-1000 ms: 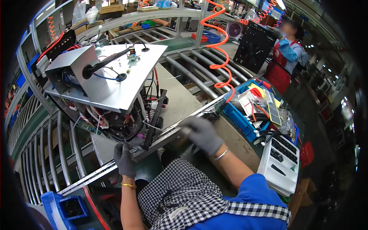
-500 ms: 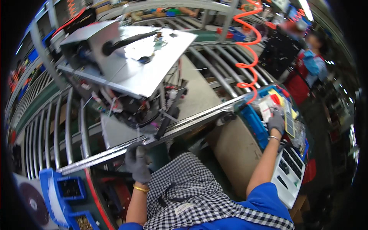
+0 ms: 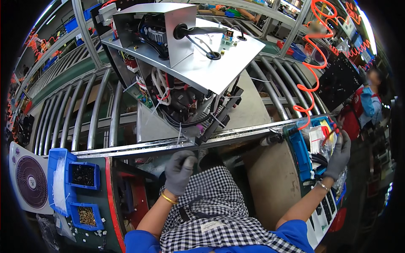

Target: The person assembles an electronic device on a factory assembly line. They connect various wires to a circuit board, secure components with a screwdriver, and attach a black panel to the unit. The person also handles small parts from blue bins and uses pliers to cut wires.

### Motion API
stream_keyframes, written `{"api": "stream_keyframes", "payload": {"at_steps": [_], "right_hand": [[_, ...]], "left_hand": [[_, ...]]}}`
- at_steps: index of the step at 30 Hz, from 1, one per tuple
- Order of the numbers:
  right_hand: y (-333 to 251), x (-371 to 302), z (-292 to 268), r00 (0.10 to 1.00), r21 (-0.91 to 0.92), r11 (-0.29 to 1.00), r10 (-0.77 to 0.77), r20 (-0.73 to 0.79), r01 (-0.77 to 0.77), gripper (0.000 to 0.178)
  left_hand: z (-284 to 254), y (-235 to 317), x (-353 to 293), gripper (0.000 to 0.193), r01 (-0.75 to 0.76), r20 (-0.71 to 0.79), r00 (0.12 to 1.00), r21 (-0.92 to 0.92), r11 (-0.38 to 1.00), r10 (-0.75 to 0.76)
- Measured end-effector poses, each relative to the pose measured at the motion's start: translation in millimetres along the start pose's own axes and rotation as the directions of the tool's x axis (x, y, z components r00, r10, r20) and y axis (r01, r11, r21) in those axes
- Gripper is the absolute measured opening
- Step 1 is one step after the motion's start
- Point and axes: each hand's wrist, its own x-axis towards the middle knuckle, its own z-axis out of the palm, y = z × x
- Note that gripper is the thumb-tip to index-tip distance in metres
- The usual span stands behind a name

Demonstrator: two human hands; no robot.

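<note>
My left hand, in a grey glove, is curled in front of the rail, over my checked apron, with nothing visible in it. Ahead of it, an electrical unit of bare sheet metal stands on the roller line, wires and circuit boards exposed below its plate. White cable ties stick out from its wiring. My right hand, also gloved, is over the blue parts bin at the right. Its fingers are closed around a small tool with red handles; its exact kind is unclear.
At the left lie a blue tray of white cable ties, blue bins of black parts and brass-coloured parts, and a fan. An orange coiled hose hangs above the rollers. Another person stands at far right.
My view has swung, so the unit sits farther right in the picture. My right hand has lifted from within the bin with the red-handled tool. My left hand remains curled before the rail.
</note>
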Motion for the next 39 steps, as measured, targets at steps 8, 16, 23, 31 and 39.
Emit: {"api": "stream_keyframes", "payload": {"at_steps": [8,16,23,31,39], "right_hand": [[-158.7,-73.2,50.4,0.585,0.517,0.787,-0.256,0.769,-0.336,0.02],[-162.0,-133.7,107.8,0.2,0.52,0.5,-0.56,0.804,-0.693,0.066],[-142.3,-141.3,127.2,0.316,0.484,0.514,-0.382,0.868,-0.709,0.068],[-115.6,-136.7,205.1,0.741,0.27,0.89,-0.456,0.492,0.368,0.063],[-135.3,-144.5,221.6,0.761,0.323,0.873,-0.479,0.437,0.364,0.071]], "left_hand": [[58.5,42.9,17.5,0.03,-0.286,0.419,0.897,0.305,0.908,0.141],[63.9,38.2,22.0,0.02,-0.37,0.395,0.893,0.372,0.852,0.215],[70.0,23.2,30.4,0.03,-0.256,0.26,0.951,0.355,0.899,0.168],[69.1,16.8,73.4,0.041,-0.359,0.235,0.931,0.719,0.595,0.278],[76.4,11.4,85.4,0.032,-0.414,0.324,0.908,0.79,0.452,0.266]]}}
